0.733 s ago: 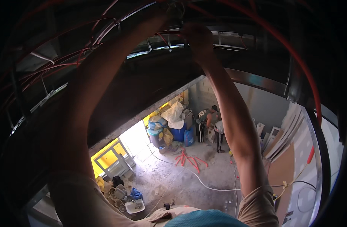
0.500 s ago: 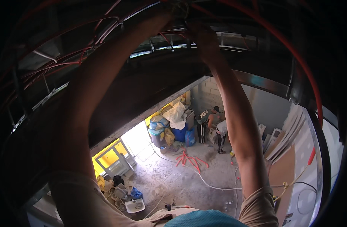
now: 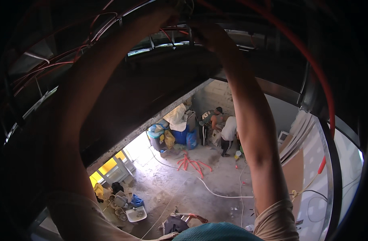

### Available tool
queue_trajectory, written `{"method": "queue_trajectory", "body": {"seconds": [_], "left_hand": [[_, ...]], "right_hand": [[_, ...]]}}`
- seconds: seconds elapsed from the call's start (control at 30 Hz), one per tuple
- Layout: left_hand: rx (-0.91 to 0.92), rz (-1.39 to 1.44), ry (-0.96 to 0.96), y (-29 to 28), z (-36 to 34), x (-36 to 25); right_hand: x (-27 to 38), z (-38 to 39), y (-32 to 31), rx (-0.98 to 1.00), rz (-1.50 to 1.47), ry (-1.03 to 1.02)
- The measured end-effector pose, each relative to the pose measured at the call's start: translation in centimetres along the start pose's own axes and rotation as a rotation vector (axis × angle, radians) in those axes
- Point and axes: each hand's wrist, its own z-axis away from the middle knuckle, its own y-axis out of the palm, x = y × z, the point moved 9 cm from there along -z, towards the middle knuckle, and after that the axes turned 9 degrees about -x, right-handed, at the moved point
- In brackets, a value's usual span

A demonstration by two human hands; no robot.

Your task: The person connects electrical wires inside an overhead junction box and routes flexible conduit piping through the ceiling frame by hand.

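Both my arms reach up into a dark ceiling space. My left hand [image 3: 168, 17] is raised at the top edge; its fingers are lost in shadow. Beside it, a little lower, my right hand [image 3: 206, 35] is closed, its fingers curled toward the left one. What it grips is too dark to make out. Thin pale wires [image 3: 188, 6] loop just above and between the hands. Metal ceiling strips and thin red conduits [image 3: 168, 37] run behind the hands. A thicker red conduit [image 3: 302, 46] curves down on the right.
A dark beam with a pale edge [image 3: 123, 138] crosses below my arms. Far below, two people [image 3: 210, 120] bend over near bags and a blue barrel [image 3: 180, 135]. Red tubing [image 3: 188, 162], a cable [image 3: 216, 194] and a white basin [image 3: 136, 214] lie on the floor. Boards [image 3: 294, 138] lean at right.
The view has shifted, so the room appears further left and a stepladder top shows near my body. My hands stay raised together by the wires. One bent person below has moved slightly.
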Motion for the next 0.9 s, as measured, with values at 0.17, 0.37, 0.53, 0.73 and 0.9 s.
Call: {"method": "queue_trajectory", "body": {"seconds": [0.17, 0.37, 0.53, 0.73, 0.9], "left_hand": [[-0.028, -0.002, -0.024, -1.2, 0.2, 0.8], [-0.042, 0.017, -0.036, -0.7, -0.1, 0.5], [-0.074, -0.021, -0.048, -1.2, -0.8, 1.5], [-0.132, -0.063, -0.073, -1.7, -1.7, 2.9], [-0.169, -0.206, -0.129, -2.9, -3.4, 5.2]], "right_hand": [[1.2, 2.8, 3.0, -0.218, 0.036, -0.041], [1.5, 3.1, 3.0, -0.363, 0.283, 0.069], [1.2, 2.9, 3.4, -0.488, 0.295, 0.206], [4.7, 2.0, 4.5, -0.222, 0.526, -0.303], [4.7, 1.5, 3.8, 0.076, 0.84, -0.63]]}}
